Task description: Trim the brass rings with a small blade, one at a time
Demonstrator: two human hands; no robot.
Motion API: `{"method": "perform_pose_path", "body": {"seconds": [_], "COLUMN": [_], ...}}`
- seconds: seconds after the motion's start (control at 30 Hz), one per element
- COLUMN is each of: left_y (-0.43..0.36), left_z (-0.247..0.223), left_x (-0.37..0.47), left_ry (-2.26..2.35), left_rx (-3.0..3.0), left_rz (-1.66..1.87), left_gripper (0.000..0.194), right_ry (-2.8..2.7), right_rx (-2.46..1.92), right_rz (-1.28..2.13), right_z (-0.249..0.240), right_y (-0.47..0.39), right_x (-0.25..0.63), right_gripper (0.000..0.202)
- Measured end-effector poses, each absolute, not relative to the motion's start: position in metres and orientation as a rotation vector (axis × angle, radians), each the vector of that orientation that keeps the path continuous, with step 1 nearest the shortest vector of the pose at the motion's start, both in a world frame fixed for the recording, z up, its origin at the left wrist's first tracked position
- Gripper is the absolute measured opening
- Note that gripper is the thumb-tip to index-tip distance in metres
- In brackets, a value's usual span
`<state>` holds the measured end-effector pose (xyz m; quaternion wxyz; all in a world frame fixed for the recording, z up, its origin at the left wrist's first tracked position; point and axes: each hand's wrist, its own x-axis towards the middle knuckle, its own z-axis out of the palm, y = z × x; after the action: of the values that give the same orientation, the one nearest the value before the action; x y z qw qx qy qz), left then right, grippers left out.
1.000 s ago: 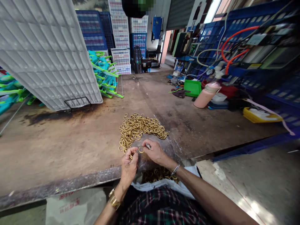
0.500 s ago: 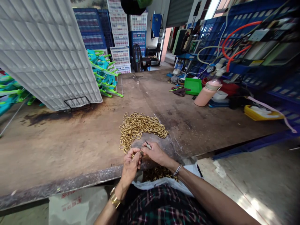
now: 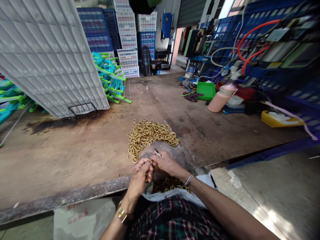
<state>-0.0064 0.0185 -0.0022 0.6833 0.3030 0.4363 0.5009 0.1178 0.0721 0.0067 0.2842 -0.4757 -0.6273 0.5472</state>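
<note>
By the worktop's near edge, the left hand and right hand pinch a ring, fingers nearly closed, the right also holding a pointed tool; the heap of rings beyond seems left, the bagged rings below perhaps done.

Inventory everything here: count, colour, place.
Table: one, brown, centre
Loose rings: many, gold, table front
Held ring: one, gold, between fingers
More rings: many, gold, below edge
Tool: one, dark-tipped, right hand
Ridged panel: one, pale grey, left
Pieces: several, green-teal, beside panel
Bottle: one, pink, right
Tray: one, green, left of bottle
Dish: one, yellow, far right
Hoses: several, orange and white, right
Crates: many, blue and white, back, right
Fan: one, black, back
Printed bag: one, whitish, lower left
Left hand: one, gold watch, front edge
Right hand: one, silver bracelet, front edge
</note>
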Motion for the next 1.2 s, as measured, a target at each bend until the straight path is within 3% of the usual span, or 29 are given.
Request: {"method": "perform_pose_path", "body": {"seconds": [0.4, 0.77, 0.97, 1.2], "left_y": [0.017, 0.012, -0.016, -0.029], "left_z": [-0.001, -0.002, 0.01, -0.018], "left_x": [-0.005, -0.004, 0.002, 0.014], "left_ry": [1.133, 1.136, 0.943, 0.959], "left_rx": [0.815, 0.732, 0.514, 0.049], "left_rz": [1.196, 1.169, 0.901, 0.705], "left_gripper": [0.026, 0.026, 0.02, 0.017], "right_ry": [-2.483, -2.547, -2.461, -2.277], "right_rx": [-1.461, -1.713, -1.772, -1.741], "right_rz": [0.708, 0.555, 0.437, 0.427], "right_z": [0.015, 0.01, 0.004, -0.008], "right_y": [0.06, 0.062, 0.087, 0.105], "right_x": [0.124, 0.112, 0.121, 0.101], "right_gripper": [0.02, 0.025, 0.025, 0.024]}}
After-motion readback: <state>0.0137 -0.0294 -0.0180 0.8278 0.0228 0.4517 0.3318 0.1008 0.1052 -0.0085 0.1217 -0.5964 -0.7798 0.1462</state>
